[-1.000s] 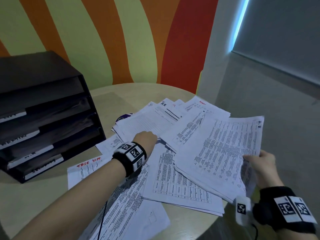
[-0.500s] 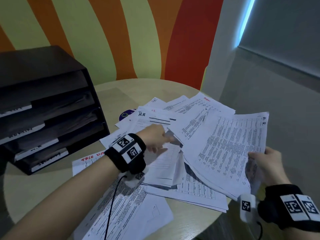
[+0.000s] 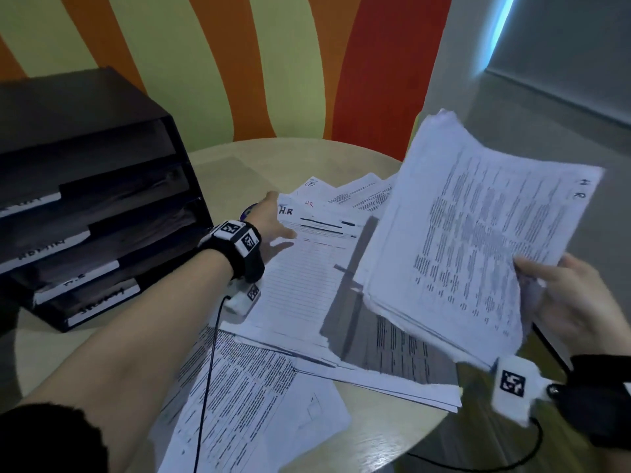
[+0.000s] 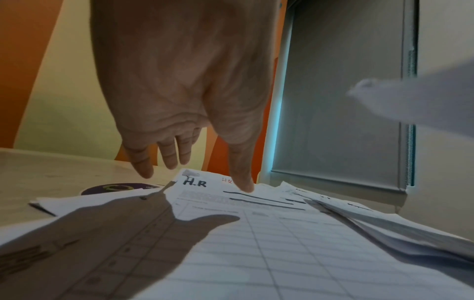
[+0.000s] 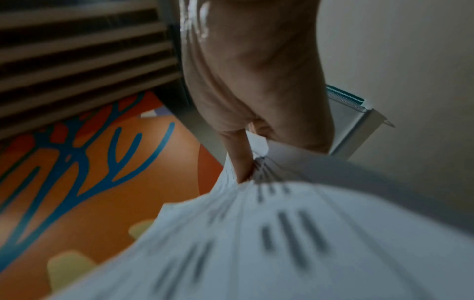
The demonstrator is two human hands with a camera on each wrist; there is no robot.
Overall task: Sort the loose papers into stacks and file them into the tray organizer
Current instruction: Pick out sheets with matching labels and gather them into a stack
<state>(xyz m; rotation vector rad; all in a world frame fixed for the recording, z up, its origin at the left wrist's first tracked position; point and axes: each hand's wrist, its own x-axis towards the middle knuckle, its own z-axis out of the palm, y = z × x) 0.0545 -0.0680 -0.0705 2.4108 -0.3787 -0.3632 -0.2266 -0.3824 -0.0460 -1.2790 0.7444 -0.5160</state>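
My right hand [image 3: 560, 295] grips a stack of printed papers [image 3: 471, 240] by its near edge, lifted and tilted above the table's right side; "HR" is written in its corner. The wrist view shows the thumb [image 5: 239, 162] pinching that stack [image 5: 256, 243]. My left hand [image 3: 273, 230] hovers open, fingers spread, over a form sheet marked "H.R" [image 3: 307, 268], its thumb tip [image 4: 242, 180] near the sheet's top [image 4: 256, 233]. More loose papers [image 3: 246, 397] lie overlapped on the round table [image 3: 239, 172]. The black tray organizer [image 3: 85, 199] stands at the left.
The organizer has several labelled shelves, some holding paper. A purple round sticker [image 4: 115, 187] shows on the table beyond the sheets. A striped orange and yellow wall stands behind; a grey blind [image 3: 563, 56] is at the right. A cable hangs from my left wrist.
The right hand has raised its paper stack off the pile and tilted it up. The left hand has moved from the middle of the pile to the H.R sheet's top left and opened its fingers.
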